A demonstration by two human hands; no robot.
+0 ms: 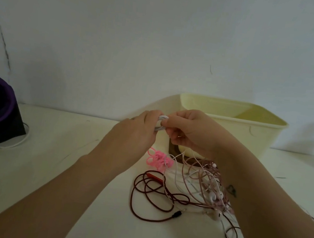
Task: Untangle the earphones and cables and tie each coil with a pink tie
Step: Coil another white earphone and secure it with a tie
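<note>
Both hands are up off the table (62, 152), just in front of the bin (259, 133); the left hand (135, 134) and right hand (187, 132) have their fingers curled onto a small white coil (161, 122) held between them, so one cable seems wound and pinched, not yet tied; I see no pink on it. The ties (158, 159) lie in a heap on the table just below the hands. To my eye the next move calls for one hand to keep the loops pinched while the other drops to pick a single tie from that heap. The tangle (203, 186) beside the right forearm, the red cable (147, 194) included, is unsorted. No brand, label or writing is readable anywhere.
</note>
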